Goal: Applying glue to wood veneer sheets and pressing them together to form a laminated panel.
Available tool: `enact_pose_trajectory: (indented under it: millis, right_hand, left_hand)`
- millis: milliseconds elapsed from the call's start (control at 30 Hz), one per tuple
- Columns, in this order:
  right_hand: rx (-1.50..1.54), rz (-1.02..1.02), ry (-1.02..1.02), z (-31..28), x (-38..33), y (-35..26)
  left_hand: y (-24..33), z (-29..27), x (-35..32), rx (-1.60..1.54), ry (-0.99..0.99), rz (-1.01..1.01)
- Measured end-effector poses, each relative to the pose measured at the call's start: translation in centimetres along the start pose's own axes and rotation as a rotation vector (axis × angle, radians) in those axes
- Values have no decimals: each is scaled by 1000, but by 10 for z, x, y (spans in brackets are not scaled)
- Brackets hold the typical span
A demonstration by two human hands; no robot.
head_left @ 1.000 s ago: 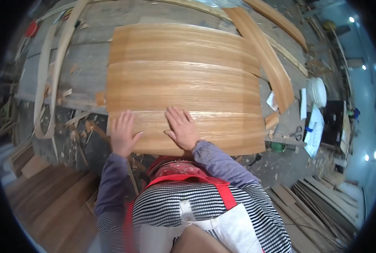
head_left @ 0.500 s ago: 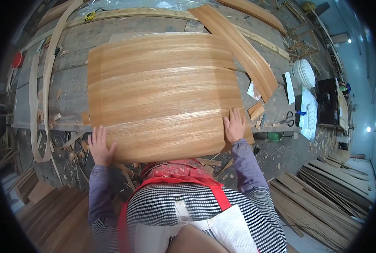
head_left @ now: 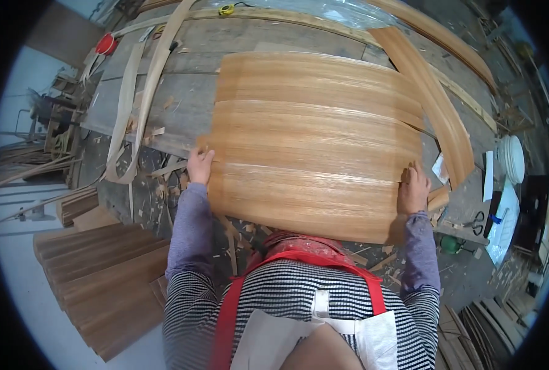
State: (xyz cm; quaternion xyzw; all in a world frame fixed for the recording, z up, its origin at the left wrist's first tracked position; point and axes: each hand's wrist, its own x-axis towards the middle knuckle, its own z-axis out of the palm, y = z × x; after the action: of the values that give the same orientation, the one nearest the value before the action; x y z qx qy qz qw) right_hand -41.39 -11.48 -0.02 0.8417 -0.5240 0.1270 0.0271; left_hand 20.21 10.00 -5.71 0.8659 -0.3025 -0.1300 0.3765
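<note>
A wide sheet of brown wood veneer [head_left: 311, 148], with bands of grain running across it, lies on the workbench and hangs over its near edge toward my red apron. My left hand [head_left: 200, 165] is closed on the sheet's left edge, thumb on top, beside a small jutting piece of veneer. At the right edge, my right hand [head_left: 415, 190] has its fingers bent over the sheet's margin and grips it. A narrower veneer strip [head_left: 431, 102] lies slantwise beyond the sheet's right side, close to its far corner.
Pale looped edging strips [head_left: 126, 123] hang over the bench [head_left: 182, 92] at left. A yellow tape measure [head_left: 226, 10] lies at the back. Scissors [head_left: 475, 223] and a white bucket [head_left: 510, 159] are at right. Stacked veneer [head_left: 111, 271] stands at lower left; scraps litter the floor.
The view has turned left, so the bench appears shifted right. My hands lay flat on the sheet; now their fingers are bent at its edges, the left one farther up its side.
</note>
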Motion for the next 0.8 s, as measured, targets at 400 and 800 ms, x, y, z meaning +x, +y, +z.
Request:
enact_pose_trajectory:
  millis: [400,800]
  right_hand:
    - [103,-46,-23,-6,52,3]
    - [80,112,-229,-4,64,5]
  left_hand:
    - [19,-7,51,-676,-295,-591]
    - [24,-1,47,-155,-65,-199]
